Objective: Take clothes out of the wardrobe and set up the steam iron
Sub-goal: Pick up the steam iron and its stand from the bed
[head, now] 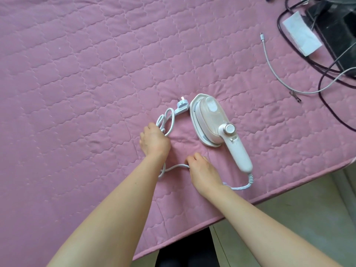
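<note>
With right hand (pixel 203 171), pinched cord (pixel 174 166); with left hand (pixel 154 140), gripped its loops. Steam iron (pixel 212 122) flat on bed (pixel 77 74), just beyond right hand; plug (pixel 182 107) beyond left. Probably best uncoiled gently, without tugging the iron.

You have no text you can read here. The iron (pixel 217 126) just beyond your right hand (pixel 204 171) shows no legible brand, number or sign anywhere on its casing. The white paper (pixel 301 33) far beyond that hand carries only faint, blurred print.
</note>
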{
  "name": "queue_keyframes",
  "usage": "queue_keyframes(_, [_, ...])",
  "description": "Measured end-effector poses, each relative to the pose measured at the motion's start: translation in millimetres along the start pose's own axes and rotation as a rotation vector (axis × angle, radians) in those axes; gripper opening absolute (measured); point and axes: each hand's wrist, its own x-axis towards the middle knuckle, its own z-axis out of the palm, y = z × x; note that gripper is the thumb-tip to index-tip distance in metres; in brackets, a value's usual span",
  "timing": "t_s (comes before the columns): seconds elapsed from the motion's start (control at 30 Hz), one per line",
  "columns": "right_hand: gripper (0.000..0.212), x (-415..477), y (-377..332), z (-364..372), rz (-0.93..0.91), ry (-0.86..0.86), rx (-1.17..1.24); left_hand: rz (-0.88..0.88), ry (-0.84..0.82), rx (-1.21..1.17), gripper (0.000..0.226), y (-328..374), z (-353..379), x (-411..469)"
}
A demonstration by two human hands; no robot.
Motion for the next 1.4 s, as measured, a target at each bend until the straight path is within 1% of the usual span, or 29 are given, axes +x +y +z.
queue_keyframes(0.17, [0.031, -9, -5, -16, -0.009, 0.074, -0.02, -0.022, -0.075, -0.078, 0.024, -13, 3, -13])
queue_keyframes(0.23, [0.031, -14, -4, -28, -0.021, 0.171, -0.012, -0.053, -0.091, -0.171, 0.023, -15, 2, -15])
queue_keyframes(0.37, [0.027, -26, 3, -55, -0.035, 0.365, 0.03, -0.161, -0.106, -0.471, 0.019, -12, 2, -20])
queue_keyframes(0.43, [0.026, -33, 8, -70, -0.023, 0.471, 0.054, -0.166, -0.135, -0.579, 0.011, -5, 4, -24])
queue_keyframes(0.5, [0.027, -38, 17, -84, 0.02, 0.575, 0.083, -0.172, -0.17, -0.649, 0.008, 5, 7, -30])
queue_keyframes(0.57, [0.032, -39, 27, -94, 0.101, 0.64, 0.115, -0.197, -0.176, -0.713, 0.012, 17, 8, -35])
queue_keyframes(0.63, [0.042, -38, 39, -96, 0.211, 0.62, 0.103, -0.239, -0.211, -0.791, 0.015, 28, 16, -38])
queue_keyframes(0.73, [0.066, -34, 49, -94, 0.336, 0.457, 0.127, -0.299, -0.251, -0.885, 0.009, 41, 28, -44])
queue_keyframes(0.8, [0.071, -32, 54, -91, 0.36, 0.385, 0.182, -0.314, -0.283, -0.896, 0.011, 50, 37, -47])
queue_keyframes(0.9, [0.072, -26, 58, -87, 0.374, 0.323, 0.28, -0.323, -0.264, -0.909, 0.032, 57, 48, -44])
queue_keyframes(0.93, [0.072, -25, 58, -86, 0.369, 0.307, 0.305, -0.329, -0.266, -0.909, 0.032, 57, 53, -41])
queue_keyframes(1.03, [0.072, -20, 56, -82, 0.335, 0.267, 0.354, -0.359, -0.268, -0.903, 0.025, 58, 54, -37])
queue_keyframes(1.17, [0.059, -16, 52, -81, 0.321, 0.256, 0.396, -0.346, -0.265, -0.852, 0.009, 65, 46, -39])
queue_keyframes(1.3, [0.058, -14, 55, -85, 0.341, 0.278, 0.43, -0.313, -0.248, -0.799, 0.015, 70, 44, -41])
queue_keyframes(1.4, [0.06, -15, 57, -90, 0.331, 0.264, 0.412, -0.271, -0.251, -0.766, 0.008, 71, 44, -43])
